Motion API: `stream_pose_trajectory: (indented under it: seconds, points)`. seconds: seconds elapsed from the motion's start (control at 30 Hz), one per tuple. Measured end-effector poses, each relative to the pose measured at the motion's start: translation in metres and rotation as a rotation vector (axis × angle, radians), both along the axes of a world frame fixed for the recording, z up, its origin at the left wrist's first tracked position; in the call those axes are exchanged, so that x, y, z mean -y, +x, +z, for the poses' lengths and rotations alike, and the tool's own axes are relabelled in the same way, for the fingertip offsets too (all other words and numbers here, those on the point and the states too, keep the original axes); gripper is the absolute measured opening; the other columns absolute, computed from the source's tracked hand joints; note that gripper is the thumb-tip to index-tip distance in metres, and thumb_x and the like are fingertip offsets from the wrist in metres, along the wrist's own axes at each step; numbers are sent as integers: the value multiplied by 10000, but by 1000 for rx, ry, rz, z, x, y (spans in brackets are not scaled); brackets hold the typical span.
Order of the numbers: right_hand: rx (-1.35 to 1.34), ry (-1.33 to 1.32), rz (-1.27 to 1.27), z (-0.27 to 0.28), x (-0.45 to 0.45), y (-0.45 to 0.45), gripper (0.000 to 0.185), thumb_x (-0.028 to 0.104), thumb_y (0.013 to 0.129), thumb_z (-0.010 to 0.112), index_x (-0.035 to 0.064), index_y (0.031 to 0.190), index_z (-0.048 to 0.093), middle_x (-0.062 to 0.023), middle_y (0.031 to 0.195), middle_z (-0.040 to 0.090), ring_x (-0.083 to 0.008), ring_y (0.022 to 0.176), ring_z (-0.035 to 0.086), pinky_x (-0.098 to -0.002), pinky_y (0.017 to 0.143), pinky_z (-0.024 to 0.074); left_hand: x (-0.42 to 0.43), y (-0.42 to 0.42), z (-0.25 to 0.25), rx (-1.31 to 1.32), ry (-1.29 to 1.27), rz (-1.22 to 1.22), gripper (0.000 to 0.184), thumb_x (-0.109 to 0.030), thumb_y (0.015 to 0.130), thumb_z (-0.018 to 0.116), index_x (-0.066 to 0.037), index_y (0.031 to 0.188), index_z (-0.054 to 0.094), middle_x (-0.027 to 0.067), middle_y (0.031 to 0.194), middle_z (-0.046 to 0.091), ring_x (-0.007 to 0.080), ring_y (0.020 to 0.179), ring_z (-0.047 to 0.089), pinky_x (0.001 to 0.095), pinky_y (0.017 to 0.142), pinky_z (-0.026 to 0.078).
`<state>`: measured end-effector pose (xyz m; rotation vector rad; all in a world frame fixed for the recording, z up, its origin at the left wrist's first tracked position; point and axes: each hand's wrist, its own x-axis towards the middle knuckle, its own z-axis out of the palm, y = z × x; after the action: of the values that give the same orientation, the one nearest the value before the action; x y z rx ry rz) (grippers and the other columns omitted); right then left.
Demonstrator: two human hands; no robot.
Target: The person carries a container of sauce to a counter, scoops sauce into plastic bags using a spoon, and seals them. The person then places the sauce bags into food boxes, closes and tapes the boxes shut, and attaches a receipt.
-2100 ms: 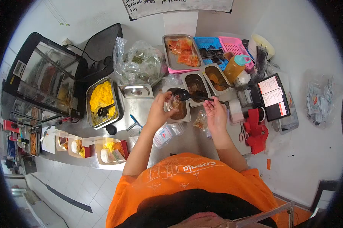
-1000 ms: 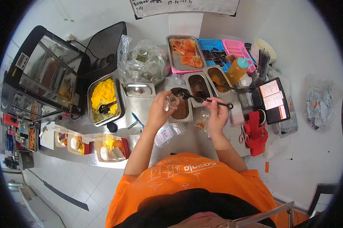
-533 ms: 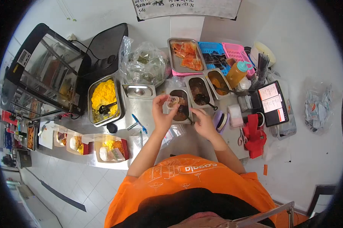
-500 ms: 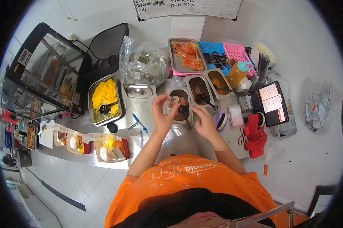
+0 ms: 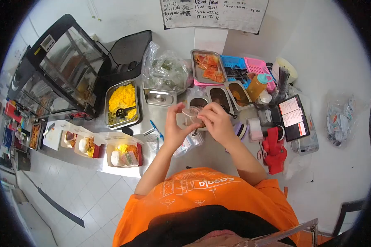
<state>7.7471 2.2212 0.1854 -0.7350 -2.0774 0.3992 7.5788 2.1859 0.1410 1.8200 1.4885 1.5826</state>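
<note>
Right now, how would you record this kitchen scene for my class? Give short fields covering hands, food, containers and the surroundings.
left hand: holding clear cup
right hand: fingers at the cup's upper edge; grip unclear
yellow food: in a steel tray, with a black utensil
open food boxes: three, in a row towards the left
squeeze bottle: upright, turquoise cap
tablet: right of the hands
whiteboard: on the wall, handwritten

A commercial food-prep kitchen, shown by a steel counter (image 5: 161, 113) with sauce pans (image 5: 219, 98) at center, open meal boxes (image 5: 124, 155) at lower left and a glass display warmer (image 5: 66, 70) at upper left.
</note>
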Motion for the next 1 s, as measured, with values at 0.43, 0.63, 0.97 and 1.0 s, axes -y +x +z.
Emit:
stream_pose_trajectory:
  seconds: [0.43, 0.63, 0.97, 1.0]
  points:
    - [-519, -637, 283, -3, 24, 0, 253, -37, 808, 626, 2, 1043, 538, -50, 824, 589, -84, 767, 561, -224, 692, 458, 36, -22, 23, 333, -208, -166, 69, -60, 796, 670, -19, 784, 616, 26, 789, 628, 112, 807, 560, 254, 794, 416]
    - [-440, -738, 446, -4, 25, -6, 208, -10, 802, 646, 10, 1004, 599, -19, 830, 561, -71, 819, 535, -209, 721, 433, 52, -24, 41, -25, 172, -90, 61, -26, 764, 654, -38, 751, 595, 65, 751, 613, 199, 753, 563, 345, 846, 399]
    - [-54, -391, 400, -5, 46, -48, 93, 83, 750, 687, 13, 775, 631, -78, 764, 586, -193, 741, 536, -295, 659, 407, 113, -57, 37, -142, 137, 108, 79, -23, 723, 673, -43, 736, 598, 68, 746, 614, 232, 733, 564, 345, 749, 418]
    - [-34, -422, 384, -10, 46, -49, 88, 77, 749, 685, 13, 769, 628, -77, 765, 584, -194, 740, 533, -293, 656, 403, 121, -65, 35, -126, 120, 132, 79, -23, 724, 673, -41, 735, 597, 70, 746, 614, 232, 727, 564, 337, 736, 421]
